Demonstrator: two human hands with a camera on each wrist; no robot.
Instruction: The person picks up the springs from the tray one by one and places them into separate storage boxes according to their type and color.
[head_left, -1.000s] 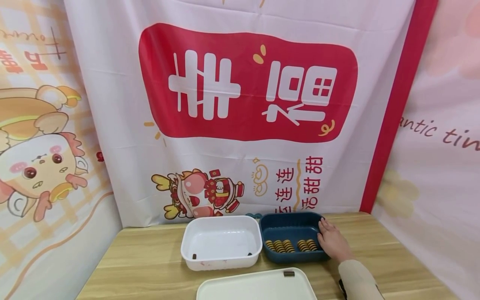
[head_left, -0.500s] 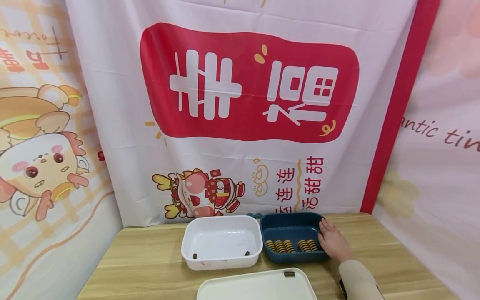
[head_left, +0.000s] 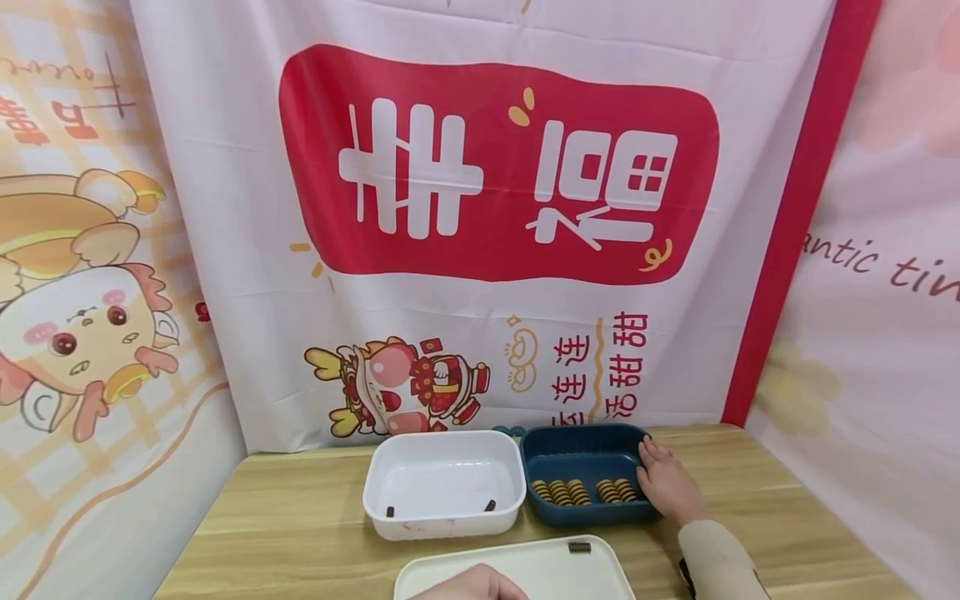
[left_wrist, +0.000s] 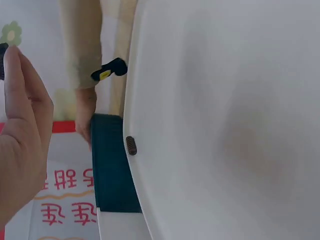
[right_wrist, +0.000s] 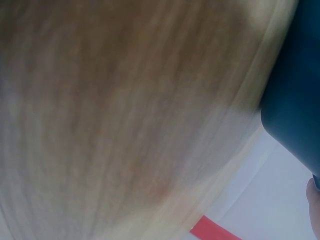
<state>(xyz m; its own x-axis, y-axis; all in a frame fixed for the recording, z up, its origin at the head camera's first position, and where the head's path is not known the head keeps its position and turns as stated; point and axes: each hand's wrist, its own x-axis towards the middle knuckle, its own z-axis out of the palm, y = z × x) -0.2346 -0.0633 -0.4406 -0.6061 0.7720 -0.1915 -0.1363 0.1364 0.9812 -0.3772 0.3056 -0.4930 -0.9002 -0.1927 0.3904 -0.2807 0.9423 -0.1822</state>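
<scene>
My left hand [head_left: 480, 585] is over the white tray [head_left: 517, 571] at the bottom of the head view. In the left wrist view, its fingertips pinch a small dark ridged piece [left_wrist: 2, 61], mostly cut off at the frame edge. My right hand [head_left: 669, 485] holds the right rim of the dark blue bin [head_left: 581, 442]. Inside that bin lie several yellow-and-black striped rolls [head_left: 567, 492]. To its left stands a white bin [head_left: 442, 527] with two small dark pieces, one near the left corner [head_left: 390, 512] and one tilted at the right [head_left: 490, 505].
A dark piece with a toothed edge [head_left: 580, 548] lies on the tray's far right corner. The wooden table [head_left: 285, 508] supports everything. A printed cloth [head_left: 510, 308] hangs right behind the bins.
My left hand has come into the head view from the bottom. The right-hand dark piece in the white bin has shifted slightly left and turned. My right hand stays put.
</scene>
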